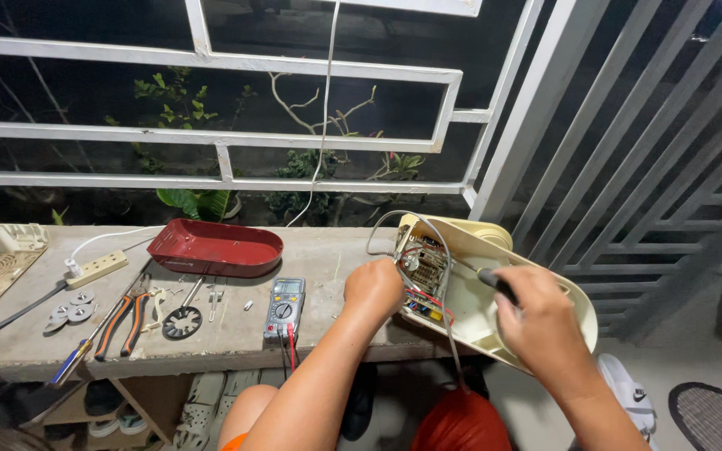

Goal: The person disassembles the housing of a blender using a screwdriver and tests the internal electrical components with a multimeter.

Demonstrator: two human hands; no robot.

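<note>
A cream plastic appliance housing point(536, 288) lies open at the right end of a concrete bench, with a circuit board point(424, 271) and coloured wires inside. My left hand point(372, 288) is closed on the grey wires beside the board. My right hand point(536, 317) grips a screwdriver point(495, 282) by its dark handle, and the shaft points toward the board. A grey cable point(449, 334) runs from the housing down past the bench edge.
On the concrete bench point(236, 338) lie a digital multimeter point(285, 307) with red and black leads, a red oblong cover point(215, 248), orange-handled pliers point(119, 324), a blue-handled screwdriver point(73, 361), a round slotted part point(182, 321), grey discs point(71, 312) and a white power strip point(98, 269). White metal bars stand behind.
</note>
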